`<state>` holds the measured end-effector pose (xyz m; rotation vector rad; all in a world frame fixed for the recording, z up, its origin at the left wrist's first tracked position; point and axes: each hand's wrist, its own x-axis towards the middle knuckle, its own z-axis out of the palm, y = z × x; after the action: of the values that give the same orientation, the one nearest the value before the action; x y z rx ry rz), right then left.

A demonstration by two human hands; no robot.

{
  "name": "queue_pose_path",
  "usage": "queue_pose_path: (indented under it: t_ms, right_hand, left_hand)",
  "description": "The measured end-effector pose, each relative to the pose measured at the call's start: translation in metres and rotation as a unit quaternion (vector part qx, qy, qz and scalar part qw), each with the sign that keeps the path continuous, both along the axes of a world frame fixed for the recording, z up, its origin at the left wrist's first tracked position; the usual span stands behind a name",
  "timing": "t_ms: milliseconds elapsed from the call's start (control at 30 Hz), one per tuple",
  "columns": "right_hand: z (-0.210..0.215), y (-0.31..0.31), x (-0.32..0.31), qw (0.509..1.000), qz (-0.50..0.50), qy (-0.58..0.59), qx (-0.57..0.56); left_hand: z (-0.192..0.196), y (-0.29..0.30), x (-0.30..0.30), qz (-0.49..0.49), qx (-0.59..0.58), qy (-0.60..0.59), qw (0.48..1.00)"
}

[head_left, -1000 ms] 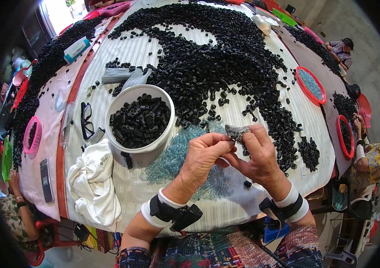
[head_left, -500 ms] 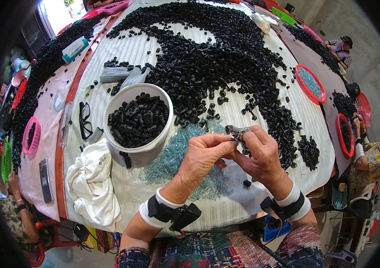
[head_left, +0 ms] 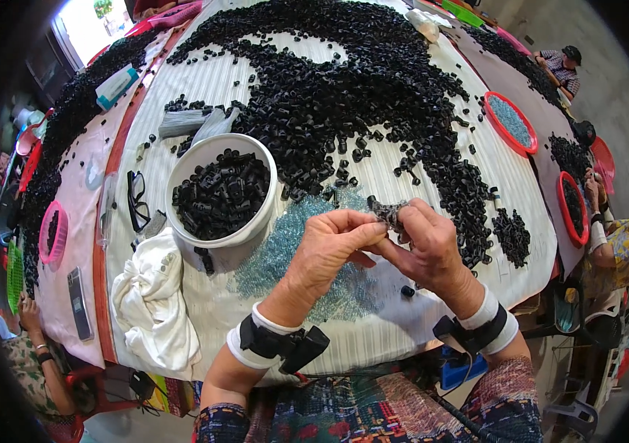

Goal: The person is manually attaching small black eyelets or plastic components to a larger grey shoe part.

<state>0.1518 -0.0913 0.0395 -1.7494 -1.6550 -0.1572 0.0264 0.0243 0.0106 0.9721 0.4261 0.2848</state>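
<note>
Both hands were up close together over the table, fingertips meeting. The right hand (head_left: 429, 236) had its fingers curled tight round a mottled grey-and-black clump (head_left: 388, 213), rough and kinda bristly looking, with a darker end poking out on the left. Honestly too small to say what it's made of. The left hand (head_left: 336, 240) had thumb and forefinger pinched together right at the clump's lower edge; couldn't tell if some tiny bit was between them.

So the clump sat at the top of the two hands, mostly in the right one's grip, clear of the tabletop. Below and to the left of it spread a loose pile of glassy blue-green bits (head_left: 277, 255), partly under the left hand. Beyond the hands rose the big heap of stubby, shiny black pieces (head_left: 359, 111), hard-looking and roughly tube-shaped. More black pieces (head_left: 222, 192) filled a smooth, round white tub (head_left: 237, 238) off to the left of the hands.

Near that lay a crumpled, soft white cloth (head_left: 155, 306) and black-framed glasses (head_left: 137, 203). Smooth grey bundles (head_left: 185, 122) sat behind the tub, all on a pale striped tablecloth (head_left: 477, 303).
</note>
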Motion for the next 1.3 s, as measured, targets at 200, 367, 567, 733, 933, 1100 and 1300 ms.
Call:
queue_pose_path:
  t_ms: [200,367,567,733,933,1100,1300]
  right_hand:
    - [0.009,0.004,-0.005,0.998,0.014,-0.054,0.017]
    - [0.011,0.004,-0.004,0.999,0.019,0.008,0.028]
    - [0.022,0.001,0.001,0.999,-0.002,0.049,0.013]
    - [0.007,0.002,0.006,0.999,-0.012,0.048,-0.013]
    - [-0.021,0.0,0.003,0.983,0.084,-0.002,-0.164]
    - [-0.038,0.001,-0.006,0.978,0.067,-0.031,-0.193]
    - [-0.032,0.0,-0.004,0.987,0.025,-0.01,-0.16]
  left_hand:
    - [0.0,0.003,-0.005,-0.017,-0.011,-0.036,0.999]
    - [-0.006,0.001,-0.001,-0.006,-0.049,-0.077,0.996]
    - [0.014,0.018,-0.009,0.199,-0.059,-0.18,0.961]
    - [0.029,0.057,-0.027,0.372,-0.085,-0.212,0.9]
    - [0.026,0.078,-0.048,0.406,-0.118,-0.262,0.868]
    - [0.029,0.062,-0.034,0.371,-0.159,-0.195,0.894]
    - [0.021,0.032,-0.016,0.199,-0.077,-0.08,0.974]
